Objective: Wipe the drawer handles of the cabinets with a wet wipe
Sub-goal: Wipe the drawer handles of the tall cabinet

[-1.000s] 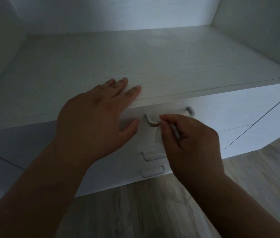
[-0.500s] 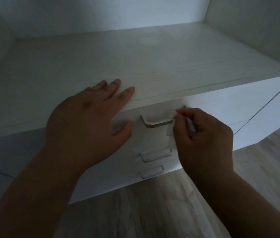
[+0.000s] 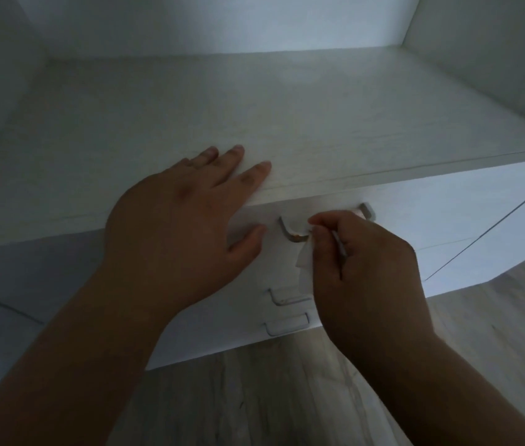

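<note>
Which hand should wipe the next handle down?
The right hand. It pinches the wipe against the top handle, and the middle handle sits just below it. The left hand lies flat on the cabinet top with no wipe.

Scene dim, underexposed, bluish-grey cast throughout. Brightest area found on back wall (image 3: 222, 24), light apparently entering from above. Cabinet top (image 3: 319, 117) softly lit; drawer front (image 3: 448, 201) paler toward right. Left hand (image 3: 174, 226) and right hand (image 3: 367, 262) rendered dark, near-silhouette; wet wipe (image 3: 304, 262) shown as pale patch. Straight edges bowed near frame borders. Lower handles (image 3: 287, 329) soft, grainy. Wood-look floor (image 3: 254, 397) left murky.
</note>
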`<action>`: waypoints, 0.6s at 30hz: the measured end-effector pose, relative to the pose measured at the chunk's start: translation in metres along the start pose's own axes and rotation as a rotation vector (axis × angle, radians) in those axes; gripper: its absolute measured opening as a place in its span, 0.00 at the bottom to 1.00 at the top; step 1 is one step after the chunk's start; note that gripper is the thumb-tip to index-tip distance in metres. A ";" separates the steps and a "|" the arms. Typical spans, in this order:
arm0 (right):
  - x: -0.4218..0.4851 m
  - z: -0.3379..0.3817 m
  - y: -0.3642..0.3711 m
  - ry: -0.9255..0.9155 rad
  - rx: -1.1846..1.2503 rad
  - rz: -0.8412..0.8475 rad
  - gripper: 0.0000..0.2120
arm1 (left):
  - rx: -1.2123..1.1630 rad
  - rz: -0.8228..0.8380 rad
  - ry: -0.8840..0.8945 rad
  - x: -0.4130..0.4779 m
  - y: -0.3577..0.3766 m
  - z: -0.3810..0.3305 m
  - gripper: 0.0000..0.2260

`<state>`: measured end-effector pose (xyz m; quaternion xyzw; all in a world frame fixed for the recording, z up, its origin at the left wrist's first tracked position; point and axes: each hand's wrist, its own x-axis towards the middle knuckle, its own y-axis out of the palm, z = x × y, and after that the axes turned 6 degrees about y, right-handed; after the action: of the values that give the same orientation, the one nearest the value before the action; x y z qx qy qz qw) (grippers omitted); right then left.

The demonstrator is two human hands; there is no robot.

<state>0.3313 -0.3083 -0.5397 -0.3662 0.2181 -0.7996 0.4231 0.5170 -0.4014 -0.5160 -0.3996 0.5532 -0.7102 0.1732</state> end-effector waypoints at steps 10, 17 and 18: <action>-0.006 0.005 0.001 0.024 -0.075 0.039 0.17 | 0.004 -0.018 0.000 -0.002 -0.001 -0.002 0.31; -0.016 0.015 0.005 0.189 0.244 0.072 0.17 | 0.014 -0.016 -0.007 -0.001 0.001 -0.001 0.32; -0.017 0.014 0.005 0.230 0.296 0.079 0.16 | 0.011 -0.014 -0.008 -0.002 0.001 -0.001 0.32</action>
<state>0.3507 -0.2975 -0.5404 -0.1974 0.1591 -0.8423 0.4758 0.5177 -0.3997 -0.5175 -0.4053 0.5456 -0.7130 0.1725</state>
